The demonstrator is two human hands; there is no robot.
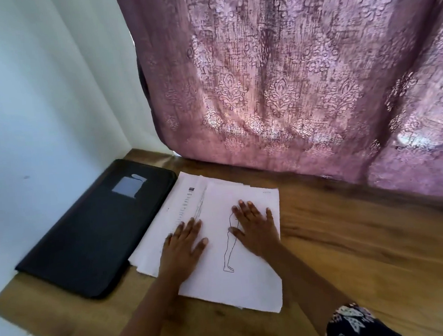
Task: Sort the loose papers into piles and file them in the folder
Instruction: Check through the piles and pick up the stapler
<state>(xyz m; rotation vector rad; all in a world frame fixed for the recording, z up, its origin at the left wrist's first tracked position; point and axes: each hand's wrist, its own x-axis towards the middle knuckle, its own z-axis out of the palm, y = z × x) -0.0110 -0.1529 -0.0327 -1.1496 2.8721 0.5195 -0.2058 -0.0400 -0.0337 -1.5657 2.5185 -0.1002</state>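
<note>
I have both hands flat with fingers spread on the loose papers (230, 247) at the centre of the frame, my left hand (184, 244) on the sheets' left side and my right hand (255, 225) beside the outline drawing. The sheets lie in one ragged overlapping heap on the wooden bench (356, 249), so I judge sorting barely begun. The black folder (94, 232) lies closed at centre left, just beside them, with nothing filed yet.
</note>
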